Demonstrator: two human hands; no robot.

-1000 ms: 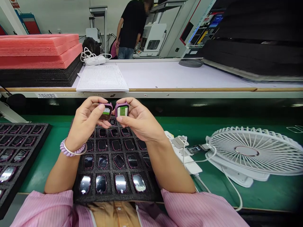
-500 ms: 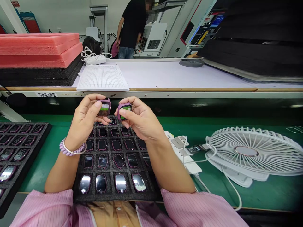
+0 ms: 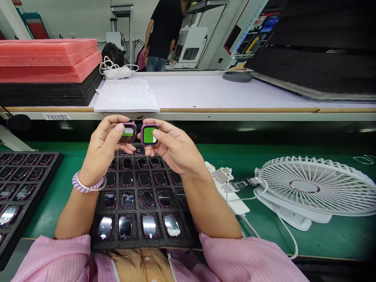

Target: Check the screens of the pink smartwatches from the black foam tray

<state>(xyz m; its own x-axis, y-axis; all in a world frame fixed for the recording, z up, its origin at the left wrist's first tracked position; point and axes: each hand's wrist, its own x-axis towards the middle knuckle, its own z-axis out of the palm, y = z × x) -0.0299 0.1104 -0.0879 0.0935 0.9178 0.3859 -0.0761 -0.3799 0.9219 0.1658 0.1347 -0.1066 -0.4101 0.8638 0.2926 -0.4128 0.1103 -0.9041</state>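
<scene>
My left hand [image 3: 104,147] pinches a small purple-cased watch body [image 3: 128,132] with a lit screen, thumb on its face. My right hand [image 3: 173,149] grips a second purple watch body [image 3: 149,134] whose screen glows green, thumb resting on its right edge. Both are held side by side above the far end of a black foam tray [image 3: 192,241] that carries several rows of dark-screened watch bodies. My forearms in pink striped sleeves lie over the tray's sides.
A second black foam tray [image 3: 55,158] of watch bodies lies at the left on the green belt. A white fan [image 3: 311,188] lies flat at the right, beside a white power strip [image 3: 232,196] with cables. Behind, a shelf holds a ruled sheet [image 3: 126,96], pink foam [image 3: 47,58], and a person stands.
The right-hand watch body has turned to face up, its green screen now fully visible, and sits closer to the left one. Both hands have risen slightly.
</scene>
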